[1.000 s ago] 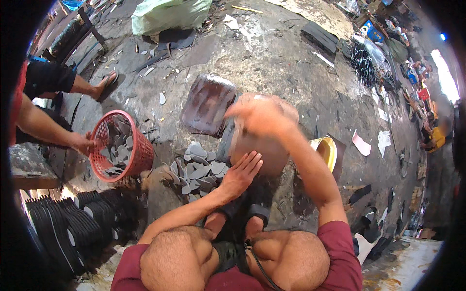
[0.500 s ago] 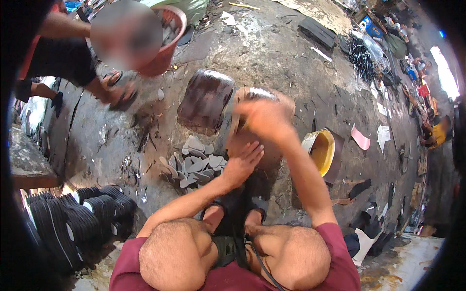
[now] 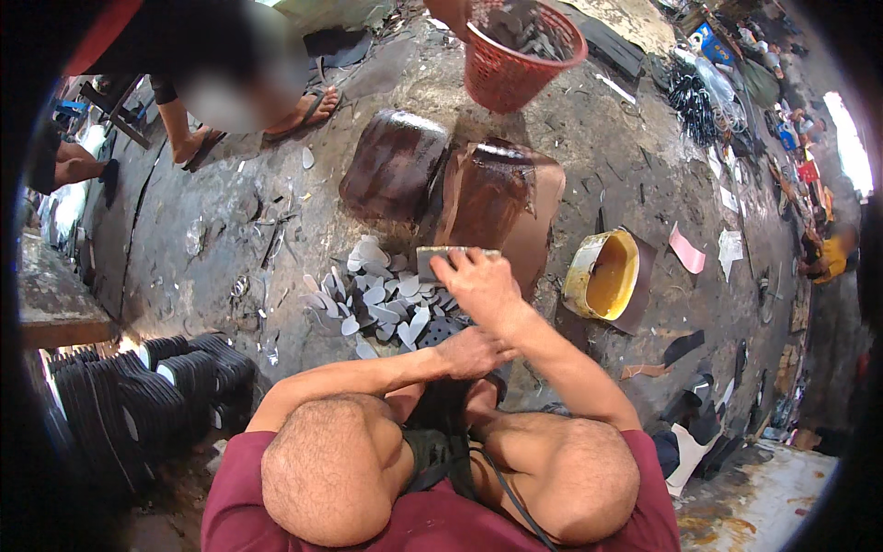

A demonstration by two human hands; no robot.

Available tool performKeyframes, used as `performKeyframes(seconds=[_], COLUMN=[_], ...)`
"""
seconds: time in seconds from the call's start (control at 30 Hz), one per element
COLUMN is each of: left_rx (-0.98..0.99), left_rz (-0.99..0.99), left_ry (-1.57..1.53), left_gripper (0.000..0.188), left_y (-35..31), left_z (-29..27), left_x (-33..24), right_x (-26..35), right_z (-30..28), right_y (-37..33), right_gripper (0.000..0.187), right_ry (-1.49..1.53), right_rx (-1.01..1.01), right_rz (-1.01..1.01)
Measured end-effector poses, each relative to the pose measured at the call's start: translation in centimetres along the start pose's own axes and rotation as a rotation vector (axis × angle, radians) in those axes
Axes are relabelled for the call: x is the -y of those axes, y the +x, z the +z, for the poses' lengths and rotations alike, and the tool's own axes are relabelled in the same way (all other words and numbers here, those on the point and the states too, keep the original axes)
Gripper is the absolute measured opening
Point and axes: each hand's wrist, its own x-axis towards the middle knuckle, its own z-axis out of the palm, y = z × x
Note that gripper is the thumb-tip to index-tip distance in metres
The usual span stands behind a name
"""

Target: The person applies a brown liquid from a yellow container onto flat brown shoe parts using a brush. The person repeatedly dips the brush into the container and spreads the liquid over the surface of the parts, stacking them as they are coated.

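Observation:
My right hand (image 3: 483, 285) grips a flat grey spreader (image 3: 457, 261) at the near left edge of a brown sheet (image 3: 533, 235). Dark glossy liquid covers much of that sheet, leaving the right side and near part lighter. A second brown sheet (image 3: 391, 170), dark and shiny, lies to its left. My left hand (image 3: 474, 352) is closed beside my right forearm, its fingers curled; what they hold, if anything, is hidden. Left of my hands is a heap of grey sole-shaped pieces (image 3: 372, 299). A yellow-rimmed container (image 3: 577, 281) of amber liquid stands to the right.
A red basket (image 3: 515, 78) of grey pieces is held at the far side by another person's hand (image 3: 451, 14). That person's feet (image 3: 308, 112) are at the far left. Stacked black soles (image 3: 101, 423) stand near left. A pink scrap (image 3: 685, 248) lies right.
The red basket has moved right, and the grey heap looks larger. My right hand has come nearer from over the sheet. My left hand has drawn back off the sheet and closed.

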Motion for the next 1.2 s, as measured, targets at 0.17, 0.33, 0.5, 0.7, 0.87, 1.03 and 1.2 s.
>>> performKeyframes(seconds=[0.17, 0.33, 0.5, 0.7, 0.87, 1.03, 1.2], left_rx=[0.063, -0.202, -0.108, -0.074, -0.054, -0.108, -0.180], left_rz=[-0.027, -0.205, -0.231, -0.217, -0.210, -0.253, -0.211], left_ry=[-0.045, 0.480, 0.649, 0.670, 0.649, 0.726, 0.745], left_gripper=[0.045, 0.064, 0.062, 0.063, 0.060, 0.051, 0.043], left_y=[0.4, 4.4, 3.5, 2.7, 3.5, 2.8, 3.4], left_z=[-0.9, -5.1, -4.4, -5.0, -5.4, -4.7, -4.3], left_x=[0.4, 1.0, 2.3, 2.1, 1.8, 2.1, 2.4], right_x=[-0.7, -12.1, -18.4, -23.0, -25.0, -24.9, -28.0], right_z=[-3.3, -8.8, -1.7, -0.6, 0.1, -1.9, -0.9], right_y=[-1.8, -0.2, 3.0, 9.3, 10.7, 8.2, -1.3], right_gripper=[0.034, 0.036, 0.041, 0.047, 0.045, 0.046, 0.054], right_ry=[0.640, 0.689, 0.544, 0.484, 0.291, 0.363, 0.454], right_rx=[0.038, -0.333, -0.089, 0.272, 0.147, 0.457, 0.440], right_rz=[0.218, 0.339, -0.012, 0.192, -0.007, 0.154, 0.584])
